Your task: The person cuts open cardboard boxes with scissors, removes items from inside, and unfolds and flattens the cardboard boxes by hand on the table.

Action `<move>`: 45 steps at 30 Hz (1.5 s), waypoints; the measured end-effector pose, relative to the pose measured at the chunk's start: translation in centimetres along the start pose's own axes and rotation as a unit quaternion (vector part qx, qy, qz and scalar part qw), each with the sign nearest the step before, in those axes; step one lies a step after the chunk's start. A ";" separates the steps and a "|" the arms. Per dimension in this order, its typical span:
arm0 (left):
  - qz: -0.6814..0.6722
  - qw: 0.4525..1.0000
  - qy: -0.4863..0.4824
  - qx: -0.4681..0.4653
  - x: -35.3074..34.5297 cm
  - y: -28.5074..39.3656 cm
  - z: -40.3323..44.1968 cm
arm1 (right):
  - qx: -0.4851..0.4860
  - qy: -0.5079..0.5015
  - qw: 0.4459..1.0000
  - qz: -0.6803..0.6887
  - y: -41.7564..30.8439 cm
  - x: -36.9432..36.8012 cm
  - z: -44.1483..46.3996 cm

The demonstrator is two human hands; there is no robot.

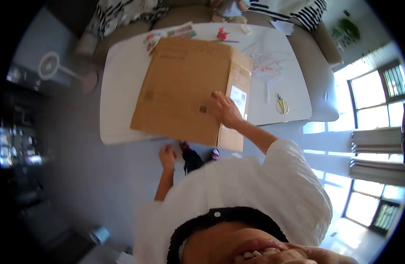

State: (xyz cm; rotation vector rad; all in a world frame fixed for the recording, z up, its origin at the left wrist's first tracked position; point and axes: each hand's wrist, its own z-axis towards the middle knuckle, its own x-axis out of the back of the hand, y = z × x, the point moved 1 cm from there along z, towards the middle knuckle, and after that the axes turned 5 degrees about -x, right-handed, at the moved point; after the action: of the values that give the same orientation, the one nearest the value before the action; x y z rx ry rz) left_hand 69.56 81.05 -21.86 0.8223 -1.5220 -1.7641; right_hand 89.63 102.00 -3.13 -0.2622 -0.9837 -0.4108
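Observation:
A large brown cardboard box [184, 83] lies flat on the white table, its near edge reaching past the table's front. On its right side flap is a white shipping label [238, 99]. My right hand [226, 110] rests on the box's top beside this label, fingers laid on the cardboard and not gripping it. Below the near edge of the box hangs my left hand [167, 157], apart from the box, its fingers loosely curled with nothing visible in them.
Gold-handled scissors [282, 105] lie on the table [118, 88] at right, near a clear plastic wrapping [266, 66]. A small red object [222, 34] and printed papers [181, 31] are at the back. Another person [229, 11] sits on the sofa [180, 17]. A fan [50, 66] stands left.

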 end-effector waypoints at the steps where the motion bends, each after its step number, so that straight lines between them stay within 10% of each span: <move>1: 0.027 0.999 0.022 -0.017 1.0 1.8 -1.0 | -0.012 0.002 1.000 0.005 0.1 0.3 -0.4; 8: 0.149 0.951 0.172 -0.208 1.5 9.8 0.7 | -0.055 0.040 0.997 0.027 0.8 0.8 1.6; 15: 0.371 0.792 -0.109 -0.472 -8.7 20.3 9.8 | -0.060 0.032 0.998 0.004 3.1 -1.4 6.9; 21: 0.547 0.647 -0.280 -0.452 -14.8 15.2 17.1 | -0.050 -0.016 0.998 -0.023 3.3 -5.6 7.5; 40: 0.485 0.670 -0.300 -0.475 -13.0 13.5 16.7 | -0.068 -0.005 0.998 0.006 2.7 -5.9 8.2; 45: 0.391 0.794 -0.210 -0.415 -19.4 12.0 16.6 | -0.149 -0.005 0.985 0.085 5.0 -10.0 7.8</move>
State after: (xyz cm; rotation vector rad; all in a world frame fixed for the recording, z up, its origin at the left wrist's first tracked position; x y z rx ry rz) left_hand 68.49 105.07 -7.05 -0.6111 -0.8927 -1.7026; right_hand 81.18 111.69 -7.58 -0.6154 -0.9003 -0.3987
